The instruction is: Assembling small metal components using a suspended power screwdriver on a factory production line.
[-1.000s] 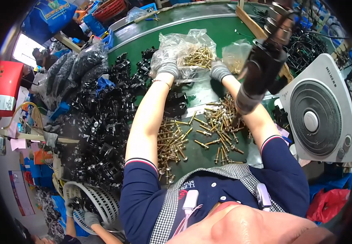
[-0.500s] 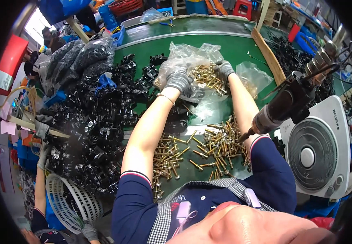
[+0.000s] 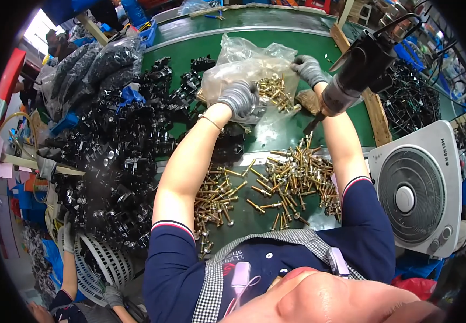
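Loose bolts: Closest to us, two heaps of brassy bolts (image 3: 304,175) lie on the green bench (image 3: 276,32), threads and heads pointing every way; we would do well to leave a gap between them and the bag, so the lots stay easy to tell apart.
Hanging driver: The black power driver (image 3: 358,64) hangs over our right forearm in this view, so we should move that arm with care around its bit.
Left hand: Our gloved left hand (image 3: 239,98) rests curled at the bag's near side; its fingertips are hidden, so we cannot tell whether they are clamped on the plastic. A broad palm there would probably steady the load best.
Bagged bolts: The clear plastic bag (image 3: 244,72) lies on the bench beyond the heaps, crumpled and cloudy, with gold-toned bolts (image 3: 276,94) bunched at its right side. Thin film may snag on threads, so gentle, low handling seems wise.
Right hand: Our gloved right hand (image 3: 309,71) is at the bag's far right edge, fingers bent; we cannot tell whether they pinch it.
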The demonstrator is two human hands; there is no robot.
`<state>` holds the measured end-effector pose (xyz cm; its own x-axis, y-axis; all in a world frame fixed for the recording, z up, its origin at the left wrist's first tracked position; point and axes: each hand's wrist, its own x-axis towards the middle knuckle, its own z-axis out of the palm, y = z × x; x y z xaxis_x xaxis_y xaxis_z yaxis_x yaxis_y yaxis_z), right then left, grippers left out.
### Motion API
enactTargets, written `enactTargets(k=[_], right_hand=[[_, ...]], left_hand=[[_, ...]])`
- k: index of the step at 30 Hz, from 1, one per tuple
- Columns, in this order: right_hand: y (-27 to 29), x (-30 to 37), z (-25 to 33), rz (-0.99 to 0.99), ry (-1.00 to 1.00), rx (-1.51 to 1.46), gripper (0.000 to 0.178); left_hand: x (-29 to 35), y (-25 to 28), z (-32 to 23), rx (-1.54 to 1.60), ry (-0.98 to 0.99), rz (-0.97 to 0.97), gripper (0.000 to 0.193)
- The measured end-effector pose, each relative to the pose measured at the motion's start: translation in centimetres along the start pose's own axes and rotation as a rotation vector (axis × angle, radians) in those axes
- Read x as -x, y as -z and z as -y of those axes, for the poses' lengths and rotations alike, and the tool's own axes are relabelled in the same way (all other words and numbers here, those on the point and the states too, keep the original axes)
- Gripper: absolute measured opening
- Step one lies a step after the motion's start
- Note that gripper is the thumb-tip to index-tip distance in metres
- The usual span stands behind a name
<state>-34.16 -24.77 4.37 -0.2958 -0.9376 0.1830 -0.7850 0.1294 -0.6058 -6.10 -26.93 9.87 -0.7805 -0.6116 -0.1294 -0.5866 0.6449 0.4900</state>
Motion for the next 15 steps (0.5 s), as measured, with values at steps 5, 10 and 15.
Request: enactTargets(k=[5, 10, 15], right_hand=[[-1.0, 1.2, 1.0, -0.298, 0.098, 0.179, 0.025], [-1.7, 5.8, 7.6, 0.605, 0.054, 0.726, 0.022], [0.6, 9.3, -2.2, 1.087, 0.071, -0.169, 0.023]], left_hand=[[4.7, -6.0, -1.8, -0.677, -0.104, 0.263, 0.023], [5.9, -9.2, 2.0, -0.676, 0.030, 0.113, 0.020], [5.5, -9.2, -0.3, -0.624, -0.239, 0.069, 0.019]])
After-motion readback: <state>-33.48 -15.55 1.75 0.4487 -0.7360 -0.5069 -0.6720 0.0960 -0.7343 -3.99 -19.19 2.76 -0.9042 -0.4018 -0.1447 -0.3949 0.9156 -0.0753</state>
